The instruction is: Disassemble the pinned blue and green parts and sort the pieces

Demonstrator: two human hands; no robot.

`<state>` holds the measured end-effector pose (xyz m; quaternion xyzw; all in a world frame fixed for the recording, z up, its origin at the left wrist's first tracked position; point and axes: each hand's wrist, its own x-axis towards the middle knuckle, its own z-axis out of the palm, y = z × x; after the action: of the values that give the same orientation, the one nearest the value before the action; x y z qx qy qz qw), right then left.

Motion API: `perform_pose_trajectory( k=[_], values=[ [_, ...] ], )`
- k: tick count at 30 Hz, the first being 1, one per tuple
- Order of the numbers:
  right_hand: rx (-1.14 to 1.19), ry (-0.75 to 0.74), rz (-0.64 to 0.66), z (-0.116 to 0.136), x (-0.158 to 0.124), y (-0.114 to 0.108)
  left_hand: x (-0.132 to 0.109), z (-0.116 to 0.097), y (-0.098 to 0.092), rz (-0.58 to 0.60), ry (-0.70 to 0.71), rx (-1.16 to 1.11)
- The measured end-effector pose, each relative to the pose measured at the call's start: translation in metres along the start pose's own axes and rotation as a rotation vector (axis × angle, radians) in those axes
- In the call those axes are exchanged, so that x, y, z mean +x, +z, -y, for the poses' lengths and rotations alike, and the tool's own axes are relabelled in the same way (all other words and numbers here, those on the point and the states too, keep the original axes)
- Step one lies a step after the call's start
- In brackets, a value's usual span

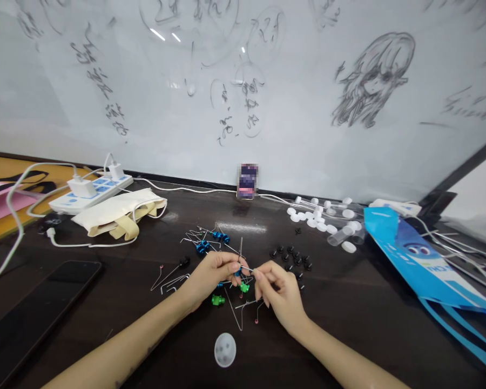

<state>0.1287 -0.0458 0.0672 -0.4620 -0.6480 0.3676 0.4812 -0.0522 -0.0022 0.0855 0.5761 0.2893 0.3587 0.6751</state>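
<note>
Frosted cup [218, 342]: nearest my camera, dark bits [222, 357] within.
Right hand [278, 289]: I grip a thin rod [247, 268].
Left hand [215, 273]: I pinch a blue piece [237, 272] above the dark table [178, 354].
Clear tubes [340, 235]: scattered beyond, white caps [295, 218] alongside.

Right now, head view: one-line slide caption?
Left hand holding a small shiny blue part, right hand pinching a thin silvery wire, above a glossy dark brown table.

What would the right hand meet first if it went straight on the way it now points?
Probably the left hand, which lies just ahead of the right hand; their exact depth is unclear.
</note>
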Motion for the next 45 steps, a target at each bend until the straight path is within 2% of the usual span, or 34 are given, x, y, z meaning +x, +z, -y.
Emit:
perform_pose_trajectory(
  k=[5,9,15,21,24,27,31,33,34,36,38,41,43,45],
  values=[
    [0.326,0.212,0.041,-0.003,0.002,0.005,0.001,0.001,0.0,-0.063,0.08,0.247],
    [0.422,0.272,0.048,-0.003,0.003,0.006,0.0,0.002,0.0,-0.11,0.168,0.402],
    [0.552,0.361,0.068,0.002,0.003,0.007,-0.004,0.005,-0.001,-0.117,0.27,0.631],
    [0.664,0.422,0.053,0.004,0.0,0.01,-0.009,0.007,0.002,-0.102,0.312,0.743],
    [0.553,0.364,0.059,0.004,-0.001,0.011,-0.01,0.003,0.006,-0.127,0.315,0.738],
    [0.318,0.215,0.057,0.005,-0.001,0.008,-0.009,0.0,0.008,-0.138,0.222,0.583],
    [-0.064,-0.093,0.052,0.008,0.001,-0.003,-0.005,-0.004,0.005,-0.015,0.033,0.258],
    [-0.17,-0.223,0.055,0.009,0.004,-0.007,-0.003,-0.006,0.003,0.033,-0.02,0.158],
    [-0.167,-0.239,0.049,0.009,0.006,-0.008,-0.003,-0.008,0.002,0.028,-0.033,0.139],
    [-0.038,-0.15,0.037,0.007,0.009,-0.008,-0.002,-0.01,0.001,-0.036,-0.011,0.18],
    [0.221,0.05,0.069,0.003,0.01,-0.005,-0.003,-0.012,0.001,-0.129,0.06,0.299],
    [0.66,0.373,0.23,-0.001,0.01,-0.002,-0.007,-0.012,0.004,-0.226,0.202,0.527],
    [0.894,0.542,0.367,-0.001,0.01,-0.003,-0.01,-0.01,0.007,-0.229,0.304,0.664],
    [1.035,0.642,0.453,0.001,0.01,-0.005,-0.013,-0.007,0.01,-0.193,0.406,0.757]
  ],
)
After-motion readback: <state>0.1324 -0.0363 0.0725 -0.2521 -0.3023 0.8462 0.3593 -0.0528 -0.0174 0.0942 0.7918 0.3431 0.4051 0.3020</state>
